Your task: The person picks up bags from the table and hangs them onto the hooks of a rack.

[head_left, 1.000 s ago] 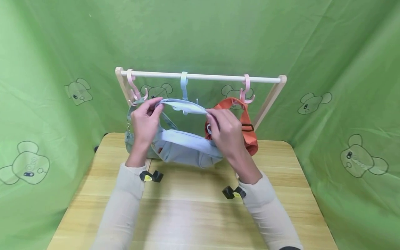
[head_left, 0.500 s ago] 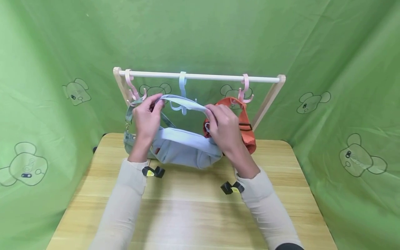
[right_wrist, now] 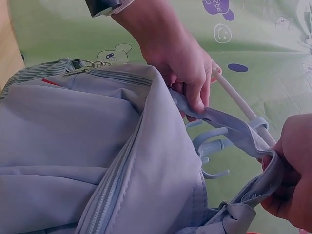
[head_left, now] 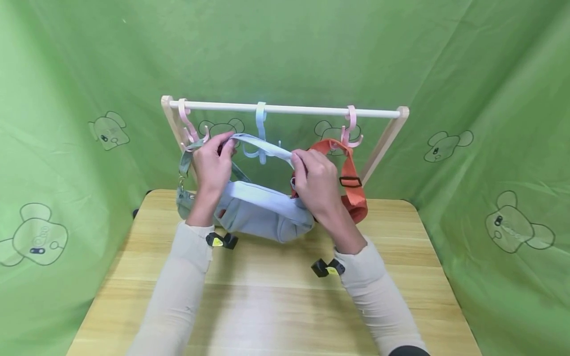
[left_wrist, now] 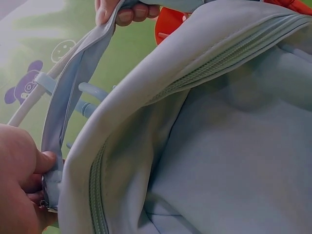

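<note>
My left hand (head_left: pixel 213 165) pinches the left part of a pale blue strap (head_left: pixel 262 145), thumb against fingers. The right hand (head_left: pixel 318 185) grips the same strap farther right, so a stretch of it arches between them. Below hangs the light blue bag (head_left: pixel 262 217) that the strap belongs to, its zip (left_wrist: pixel 229 56) running along the top edge. Just behind the strap is a blue hook (head_left: pixel 261 128) on the rail; in the right wrist view its prongs (right_wrist: pixel 212 139) show inside the strap's loop. Whether strap and hook touch I cannot tell.
A white rail (head_left: pixel 303 109) on a wooden stand crosses above the table (head_left: pixel 267 306). Pink hooks (head_left: pixel 352 123) hang near both ends. An orange bag (head_left: pixel 355 200) hangs at right, a grey-green bag (head_left: pixel 184 202) at left. Green printed cloth (head_left: pixel 285 54) surrounds the table.
Both hands have lifted the strap slightly, and more of the blue hook now shows beneath it. The right hand has shifted a little left. Both hands keep their hold.
</note>
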The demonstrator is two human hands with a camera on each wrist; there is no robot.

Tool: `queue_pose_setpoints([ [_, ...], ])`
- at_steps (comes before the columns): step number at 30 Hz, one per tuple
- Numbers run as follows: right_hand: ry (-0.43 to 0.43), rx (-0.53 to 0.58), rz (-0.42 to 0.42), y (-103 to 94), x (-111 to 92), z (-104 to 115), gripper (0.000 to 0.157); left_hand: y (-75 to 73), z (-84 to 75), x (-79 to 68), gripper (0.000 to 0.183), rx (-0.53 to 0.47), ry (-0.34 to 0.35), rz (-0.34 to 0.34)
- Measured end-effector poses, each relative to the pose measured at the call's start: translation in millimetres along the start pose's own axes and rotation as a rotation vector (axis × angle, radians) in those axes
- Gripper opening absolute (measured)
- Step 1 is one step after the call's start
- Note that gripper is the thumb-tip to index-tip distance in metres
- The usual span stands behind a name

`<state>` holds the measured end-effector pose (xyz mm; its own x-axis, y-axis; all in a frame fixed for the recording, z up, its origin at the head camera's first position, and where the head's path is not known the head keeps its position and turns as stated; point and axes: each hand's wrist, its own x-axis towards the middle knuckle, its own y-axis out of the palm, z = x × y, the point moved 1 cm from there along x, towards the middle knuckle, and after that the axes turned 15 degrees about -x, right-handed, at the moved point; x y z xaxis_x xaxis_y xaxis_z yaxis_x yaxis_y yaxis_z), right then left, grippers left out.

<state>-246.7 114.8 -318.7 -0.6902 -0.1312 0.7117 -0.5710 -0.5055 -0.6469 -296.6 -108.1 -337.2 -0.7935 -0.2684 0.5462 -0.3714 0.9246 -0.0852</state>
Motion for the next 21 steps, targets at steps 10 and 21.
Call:
queue_pose_setpoints([
  [10,0.053,0.019,0.053,3.6,-1.8,0.7,0.025,3.4,1.9,0.3,0.025,0.01,-0.088,0.059],
  [21,0.074,0.02,0.077,6.5,-5.4,-1.7,0.026,3.8,7.0,-4.2,0.025,-0.023,-0.106,0.099],
])
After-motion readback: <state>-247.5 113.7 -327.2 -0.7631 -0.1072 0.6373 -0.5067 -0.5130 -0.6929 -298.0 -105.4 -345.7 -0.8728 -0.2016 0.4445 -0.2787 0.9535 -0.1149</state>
